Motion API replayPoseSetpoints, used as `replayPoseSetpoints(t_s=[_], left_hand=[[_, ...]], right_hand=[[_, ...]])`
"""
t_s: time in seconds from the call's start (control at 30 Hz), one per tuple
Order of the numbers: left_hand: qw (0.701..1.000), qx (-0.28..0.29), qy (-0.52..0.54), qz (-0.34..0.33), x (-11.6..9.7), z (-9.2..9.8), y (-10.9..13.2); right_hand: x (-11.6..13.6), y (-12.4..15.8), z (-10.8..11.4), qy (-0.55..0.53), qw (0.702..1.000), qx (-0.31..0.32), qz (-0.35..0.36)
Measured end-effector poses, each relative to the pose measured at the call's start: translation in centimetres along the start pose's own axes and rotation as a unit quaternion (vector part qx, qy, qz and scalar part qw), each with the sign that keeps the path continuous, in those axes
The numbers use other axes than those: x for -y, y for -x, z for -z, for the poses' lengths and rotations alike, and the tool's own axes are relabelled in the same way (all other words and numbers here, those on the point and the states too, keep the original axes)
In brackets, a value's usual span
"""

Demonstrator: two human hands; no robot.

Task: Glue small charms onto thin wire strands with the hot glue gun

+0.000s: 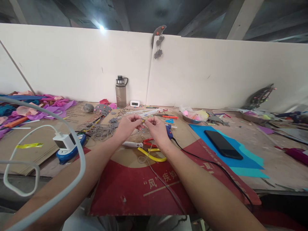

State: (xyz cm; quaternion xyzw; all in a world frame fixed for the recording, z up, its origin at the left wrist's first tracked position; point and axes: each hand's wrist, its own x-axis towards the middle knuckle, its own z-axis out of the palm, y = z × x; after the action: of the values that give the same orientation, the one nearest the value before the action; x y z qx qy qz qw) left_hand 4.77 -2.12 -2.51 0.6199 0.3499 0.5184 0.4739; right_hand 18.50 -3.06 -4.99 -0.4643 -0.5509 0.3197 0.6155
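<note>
My left hand and my right hand meet over the cardboard, fingertips pinched together. A tiny yellowish bit shows between them, too small to name. From my right hand a thin grey cord hangs, loops once and runs down toward my lap. Below the hands lie pliers with yellow handles and a red-handled tool, partly overlapping. A blue glue gun is half hidden behind my right hand. Left of my left hand sits a tangle of grey cord.
Red-printed cardboard covers the table before me. A black phone rests on blue sheets at right. At left are a power strip and a white cable near my arm. A bottle stands by the white partition.
</note>
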Motion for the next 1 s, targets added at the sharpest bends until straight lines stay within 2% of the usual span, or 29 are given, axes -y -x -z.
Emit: replayPoseSetpoints(t_s=[0.2, 0.57, 1.0], left_hand=[[0.998, 0.021, 0.048, 0.033, 0.0, 0.1, 0.0], [0.990, 0.036, 0.075, 0.111, 0.3, 0.0, 0.0], [0.982, 0.047, 0.123, 0.137, 0.1, 0.0, 0.2]], right_hand=[[0.3, 0.0, 0.3, -0.032, 0.999, 0.033, -0.026], [1.4, 0.5, 0.3, -0.052, 0.993, 0.042, -0.101], [1.8, 0.5, 0.7, -0.093, 0.986, 0.086, -0.111]])
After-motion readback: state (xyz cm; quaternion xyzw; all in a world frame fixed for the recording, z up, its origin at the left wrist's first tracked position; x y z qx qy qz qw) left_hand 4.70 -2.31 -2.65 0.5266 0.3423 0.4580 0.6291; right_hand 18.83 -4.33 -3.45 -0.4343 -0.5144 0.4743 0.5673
